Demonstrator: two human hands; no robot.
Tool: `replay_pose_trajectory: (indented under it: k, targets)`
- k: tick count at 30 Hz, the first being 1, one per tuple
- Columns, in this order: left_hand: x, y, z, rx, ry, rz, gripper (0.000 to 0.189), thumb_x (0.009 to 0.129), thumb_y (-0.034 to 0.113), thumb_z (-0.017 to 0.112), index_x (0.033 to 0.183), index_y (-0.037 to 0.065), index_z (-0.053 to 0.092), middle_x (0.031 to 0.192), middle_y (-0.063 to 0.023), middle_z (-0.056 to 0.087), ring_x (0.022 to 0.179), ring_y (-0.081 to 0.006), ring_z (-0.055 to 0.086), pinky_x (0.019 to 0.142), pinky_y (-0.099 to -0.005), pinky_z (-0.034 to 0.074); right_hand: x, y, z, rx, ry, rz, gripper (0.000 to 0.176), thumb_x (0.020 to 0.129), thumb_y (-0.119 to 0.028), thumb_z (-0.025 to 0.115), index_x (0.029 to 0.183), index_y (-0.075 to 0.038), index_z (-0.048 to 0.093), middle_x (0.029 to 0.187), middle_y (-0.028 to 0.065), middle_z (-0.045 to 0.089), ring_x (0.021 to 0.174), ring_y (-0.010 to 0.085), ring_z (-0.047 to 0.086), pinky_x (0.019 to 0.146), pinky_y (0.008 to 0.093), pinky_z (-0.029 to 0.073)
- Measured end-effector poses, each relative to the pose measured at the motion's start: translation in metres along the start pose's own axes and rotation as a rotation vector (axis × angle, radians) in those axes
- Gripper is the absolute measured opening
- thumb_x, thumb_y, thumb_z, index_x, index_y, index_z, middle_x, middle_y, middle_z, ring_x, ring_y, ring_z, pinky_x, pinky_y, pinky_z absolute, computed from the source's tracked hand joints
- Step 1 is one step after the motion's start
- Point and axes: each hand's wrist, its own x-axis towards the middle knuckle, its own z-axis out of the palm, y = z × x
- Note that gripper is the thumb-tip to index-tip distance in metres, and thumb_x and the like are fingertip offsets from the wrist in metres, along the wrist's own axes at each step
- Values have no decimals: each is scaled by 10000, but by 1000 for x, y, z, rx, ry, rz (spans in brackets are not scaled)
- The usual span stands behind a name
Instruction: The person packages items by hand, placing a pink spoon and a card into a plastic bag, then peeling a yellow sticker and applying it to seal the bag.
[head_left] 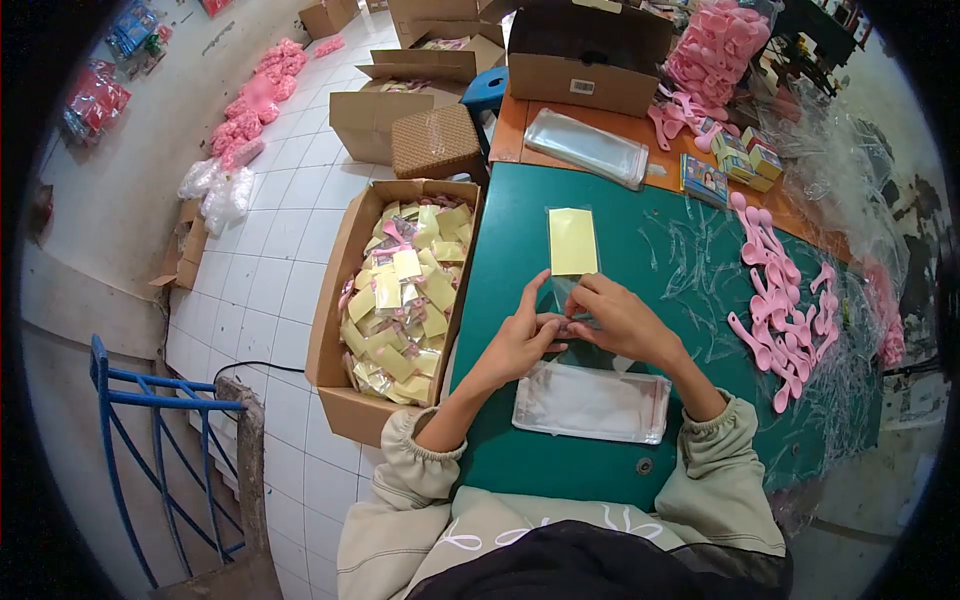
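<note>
A small clear plastic bag (563, 292) lies on the green table (510, 230), with a pale yellow card (573, 242) inside its far end. My left hand (525, 338) is at the bag's near end, index finger stretched along its left edge and thumb pressed in toward the other hand. My right hand (622, 320) has its fingers bent and pinched at the same near end, from the right. The fingertips of both hands meet there and partly hide the bag's opening. Just below my hands lies a stack of clear plastic bags (590, 403).
A cardboard box (335, 350) full of bagged yellow cards stands left of the table. Pink plastic spoons (775, 300) are piled on the right among plastic scraps. Farther back are another bag stack (588, 147), small card packs (705, 180) and a brown box (585, 75).
</note>
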Motion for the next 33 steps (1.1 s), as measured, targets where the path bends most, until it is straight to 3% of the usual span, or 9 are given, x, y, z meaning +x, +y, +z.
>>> replay_pose_trajectory:
  k: [6,12,17,21,23,26,29,33]
  targets:
    - [0,4,-2,-159,49,-101,513,978,143,364,1424,143,110,998,-131,601,932,-193,618,819,-326,519,-1,-1,5,-49,31,-71,186,708,-116,665,824,-43,540,879,120,509,848,290,519,750,388,430]
    - [6,9,2,-145,111,-68,457,985,212,357,1405,137,195,900,-112,625,833,-188,639,771,-310,528,-3,-10,7,-198,113,-96,135,708,-115,633,782,-37,550,831,114,522,832,272,523,735,367,409]
    - [11,4,2,-31,82,-48,486,956,141,418,1396,139,211,856,-106,622,801,-162,635,705,-310,548,-5,-17,7,-226,81,-126,118,718,-113,610,771,-27,548,819,118,542,814,270,531,741,382,403]
    - [12,-7,-3,273,128,43,502,935,86,438,1389,125,227,798,-100,639,781,-155,638,674,-314,548,-11,-19,4,6,-26,-211,115,737,-108,616,768,-33,534,782,102,539,780,260,538,756,361,404]
    - [11,-6,-4,112,179,69,501,932,78,431,1387,121,227,793,-103,651,785,-162,643,672,-311,545,-17,-23,-11,239,-119,-303,120,758,-108,622,773,-34,528,756,85,527,743,228,541,730,331,417]
    - [5,4,-8,75,105,20,487,951,95,408,1396,136,212,914,-137,637,837,-172,637,673,-275,525,-30,-12,-56,521,-250,-114,121,786,-109,624,795,-36,527,756,61,514,703,170,526,666,283,427]
    - [-3,8,-6,-35,-3,-95,458,967,139,389,1392,134,217,953,-168,638,855,-199,646,700,-286,532,-39,4,-74,415,-127,28,119,801,-114,618,814,-30,535,745,52,510,679,138,506,616,266,425]
    - [-11,14,-5,-145,-60,-149,445,985,221,352,1397,131,211,974,-190,631,872,-224,650,724,-304,542,-30,-12,-34,192,-48,12,153,771,-109,633,865,-37,537,862,90,513,777,222,553,656,326,452]
